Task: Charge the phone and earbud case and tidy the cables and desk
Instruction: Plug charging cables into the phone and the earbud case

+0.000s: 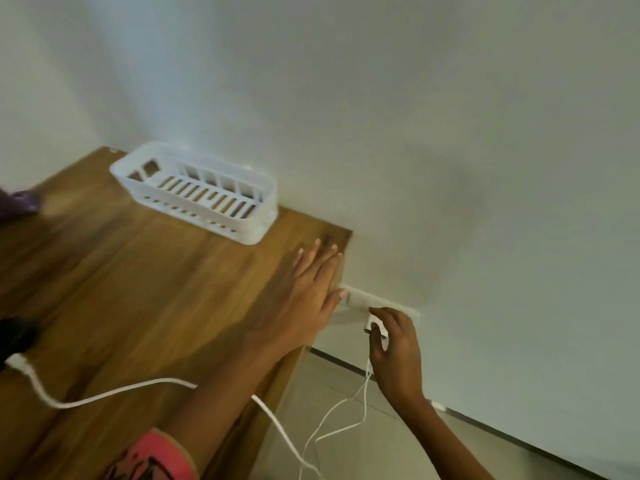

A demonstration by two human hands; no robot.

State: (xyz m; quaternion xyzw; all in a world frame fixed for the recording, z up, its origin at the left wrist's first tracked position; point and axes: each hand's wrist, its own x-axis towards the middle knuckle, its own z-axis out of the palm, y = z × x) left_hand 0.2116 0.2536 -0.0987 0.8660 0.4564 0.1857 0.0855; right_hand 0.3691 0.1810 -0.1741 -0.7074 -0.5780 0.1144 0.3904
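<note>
We see the left hand point(304, 299) lying flat on the wooden tabletop point(138, 289) near its right edge, fingers straight and together and pointing towards the wall point(450, 133), with the thumb reaching over the edge. The right hand point(394, 351) is lower, beside the tabletop, with its fingers curled around a small white charger point(375, 327) held right at the white wall socket point(363, 301). We cannot tell whether the charger is seated in the socket or only held against it. A thin white cable point(363, 396) hangs from the charger and loops loosely above the tiled floor point(346, 445). A thicker white cable point(104, 393) lies across the near part of the tabletop, passes under the left forearm and drops over the edge towards the floor. Its left end meets a dark object point(15, 337) at the left edge of the view, which is too blurred and cut off for us to name. At the back of the tabletop an empty white slotted basket point(194, 192) stands against the wall, well apart from both hands. A blurred purple thing point(17, 202) shows at the far left edge. At the bottom a pink sleeve point(156, 455) with dark markings covers the left upper arm.
</note>
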